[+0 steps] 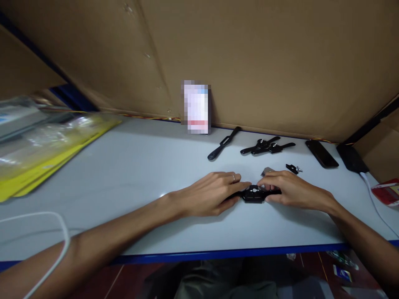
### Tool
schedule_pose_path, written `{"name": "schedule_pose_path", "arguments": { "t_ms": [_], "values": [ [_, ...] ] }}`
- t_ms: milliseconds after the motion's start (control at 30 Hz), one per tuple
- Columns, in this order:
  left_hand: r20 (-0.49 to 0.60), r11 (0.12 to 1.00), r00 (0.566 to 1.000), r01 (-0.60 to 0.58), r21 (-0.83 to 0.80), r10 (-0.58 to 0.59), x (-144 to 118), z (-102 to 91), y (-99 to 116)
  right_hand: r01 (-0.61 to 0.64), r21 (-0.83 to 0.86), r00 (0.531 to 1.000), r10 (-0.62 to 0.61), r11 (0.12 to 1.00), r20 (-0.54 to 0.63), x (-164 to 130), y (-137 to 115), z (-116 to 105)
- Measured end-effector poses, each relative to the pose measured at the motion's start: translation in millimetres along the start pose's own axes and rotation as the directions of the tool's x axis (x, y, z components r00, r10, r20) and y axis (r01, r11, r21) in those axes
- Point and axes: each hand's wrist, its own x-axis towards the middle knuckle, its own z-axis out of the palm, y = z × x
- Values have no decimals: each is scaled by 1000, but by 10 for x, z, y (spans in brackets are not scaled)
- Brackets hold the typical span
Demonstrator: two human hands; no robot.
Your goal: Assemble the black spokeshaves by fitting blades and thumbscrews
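A black spokeshave [254, 194] with a silver screw at its middle lies across the front part of the table. My left hand [216, 192] is closed around its left handle, a ring on one finger. On the other side, my right hand [288, 189] grips the right handle, its thumb and fingertips close to the tool's body. Just behind the right hand a small grey metal plate [267, 170] shows in part. A small black clamp piece [291, 168] and a silver thumbscrew [299, 169] lie farther right.
A bare spokeshave body [223, 144] and two spokeshaves with screws [274, 148] lie behind my hands. A phone [322, 154] and a black box with a white cable [352, 158] are at right. Plastic bags with yellow edges [62, 153] cover the left. A blurred card [196, 108] leans on the cardboard wall.
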Motion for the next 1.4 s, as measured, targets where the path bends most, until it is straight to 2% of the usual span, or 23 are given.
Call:
{"name": "schedule_pose_path", "arguments": {
  "t_ms": [300,500,833,1133,1267,1400],
  "values": [
    [18,1000,1000,8,-11,-7,2,-8,5,19,-52,1000,-19,998,-8,-37,36,25],
    [1,1000,1000,6,-1,-6,2,-7,8,35,-81,995,-42,996,-89,-77,-64,-2],
    [20,1000,1000,12,-1,-12,-4,6,1,104,-57,992,-107,993,-60,-69,-139,88],
    [17,1000,1000,1,8,-1,4,-7,4,50,-134,987,-70,990,-145,-62,-119,75],
    [6,1000,1000,-6,20,6,2,0,0,52,-133,989,-70,990,-132,-61,-93,80],
    [16,1000,1000,1,18,-1,3,4,-2,114,-86,987,-122,990,-100,-63,-111,104]
  ]
}}
